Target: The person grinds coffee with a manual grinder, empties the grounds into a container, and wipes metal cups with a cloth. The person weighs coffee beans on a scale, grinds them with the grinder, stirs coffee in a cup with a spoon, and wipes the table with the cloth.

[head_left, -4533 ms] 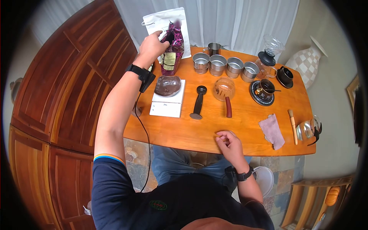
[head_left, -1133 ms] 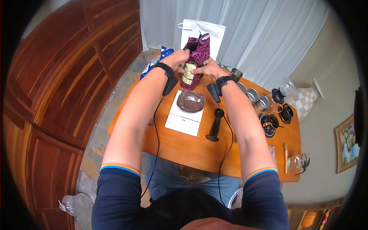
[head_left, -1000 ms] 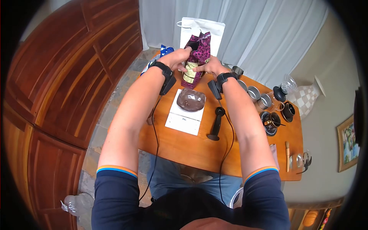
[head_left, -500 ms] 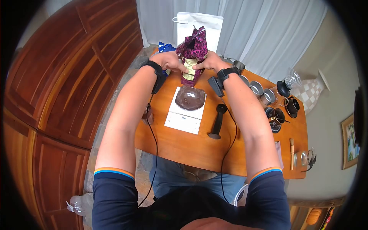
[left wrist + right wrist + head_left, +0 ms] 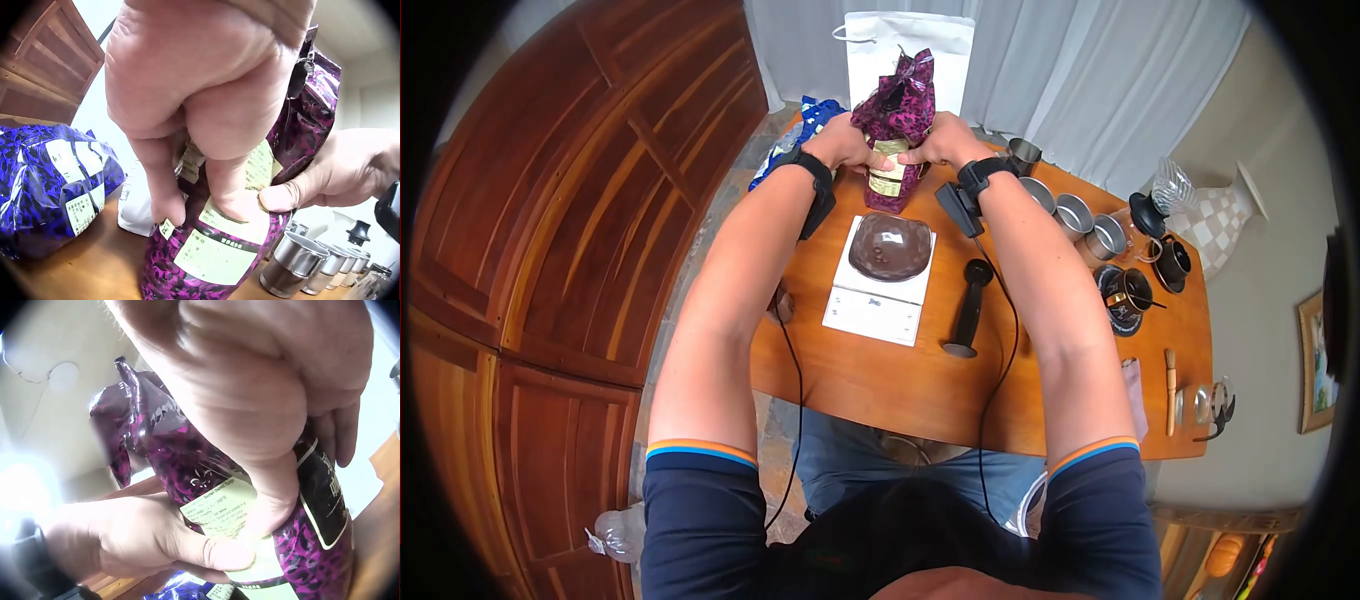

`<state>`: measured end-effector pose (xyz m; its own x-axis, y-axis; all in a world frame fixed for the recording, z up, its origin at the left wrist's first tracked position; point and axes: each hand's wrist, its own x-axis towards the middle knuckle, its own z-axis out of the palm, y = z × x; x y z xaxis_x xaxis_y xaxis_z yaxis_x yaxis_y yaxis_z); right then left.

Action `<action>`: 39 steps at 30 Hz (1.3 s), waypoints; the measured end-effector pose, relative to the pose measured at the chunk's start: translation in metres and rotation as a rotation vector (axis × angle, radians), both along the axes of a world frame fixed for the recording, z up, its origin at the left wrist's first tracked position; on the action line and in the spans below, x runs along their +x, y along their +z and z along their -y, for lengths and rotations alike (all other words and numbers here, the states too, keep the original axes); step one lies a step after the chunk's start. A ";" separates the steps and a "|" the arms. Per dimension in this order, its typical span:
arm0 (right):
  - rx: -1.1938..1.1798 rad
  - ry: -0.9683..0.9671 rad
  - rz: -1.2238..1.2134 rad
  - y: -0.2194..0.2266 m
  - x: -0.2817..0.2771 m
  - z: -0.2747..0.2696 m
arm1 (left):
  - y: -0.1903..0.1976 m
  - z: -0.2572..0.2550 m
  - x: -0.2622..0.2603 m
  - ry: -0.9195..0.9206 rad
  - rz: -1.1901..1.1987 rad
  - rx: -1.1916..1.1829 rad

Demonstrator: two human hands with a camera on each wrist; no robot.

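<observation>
Both hands grip a shiny purple-and-black patterned bag (image 5: pixel 890 110) with pale labels, upright at the far side of the table. My left hand (image 5: pixel 840 147) holds its left side and my right hand (image 5: pixel 945 140) the right, thumbs pressing the label. In the left wrist view, the left thumb and a finger (image 5: pixel 164 206) lie on the front. In the right wrist view, the right hand (image 5: pixel 250 406) wraps the side, some fingers behind the bag. The bag's crumpled top gapes above the hands. Just in front, a glossy dark dish (image 5: pixel 890 248) sits on a white scale (image 5: pixel 872 312).
A blue bag (image 5: pixel 56 187) stands left of the purple one, a white paper bag (image 5: pixel 910 50) behind. Right of the scale lies a black-handled tool (image 5: pixel 968 310). Several metal cups (image 5: pixel 1073 214), a black cup (image 5: pixel 1135 290) on a saucer and a brush (image 5: pixel 1171 385) line the right side.
The right hand has come up from the table's near edge to the bag. The left hand has slid from the bag's open top down to its label side. The head view has shifted.
</observation>
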<state>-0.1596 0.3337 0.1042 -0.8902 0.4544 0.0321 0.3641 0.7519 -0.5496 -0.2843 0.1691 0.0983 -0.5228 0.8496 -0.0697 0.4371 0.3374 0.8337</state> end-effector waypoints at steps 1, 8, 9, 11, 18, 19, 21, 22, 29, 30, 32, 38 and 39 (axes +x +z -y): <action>0.022 -0.016 0.018 0.000 -0.002 -0.001 | -0.002 -0.001 -0.003 0.002 -0.003 0.000; 0.006 0.038 -0.026 -0.012 -0.001 -0.006 | -0.019 -0.004 -0.016 0.009 -0.273 0.079; -0.040 0.107 -0.121 -0.019 0.000 -0.014 | -0.017 -0.004 -0.014 0.024 -0.261 0.025; -0.102 0.120 -0.163 -0.021 0.001 -0.021 | -0.015 -0.002 -0.008 0.039 -0.275 -0.044; -0.121 0.053 -0.155 0.024 0.043 0.011 | 0.011 0.008 0.005 0.062 -0.352 -0.017; -0.156 0.075 -0.201 0.016 0.041 0.005 | 0.030 0.018 0.020 0.080 -0.300 -0.016; -0.189 0.097 -0.250 0.014 0.041 0.002 | 0.041 0.023 0.025 0.113 -0.351 -0.026; -0.197 0.092 -0.212 0.018 0.044 0.004 | 0.048 0.026 0.029 0.112 -0.354 -0.026; -0.196 -0.082 -0.065 0.050 0.069 0.040 | 0.069 0.033 0.040 0.012 -0.196 0.213; -0.194 -0.082 -0.068 0.045 0.066 0.035 | 0.074 0.035 0.045 0.010 -0.145 0.229; -0.194 0.043 -0.093 0.025 0.048 0.017 | 0.069 0.031 0.045 0.044 -0.225 0.274; -0.196 -0.019 -0.175 0.019 0.045 0.021 | 0.074 0.034 0.058 0.131 -0.366 0.160; -0.179 -0.029 -0.166 0.022 0.049 0.025 | 0.074 0.033 0.057 0.123 -0.381 0.151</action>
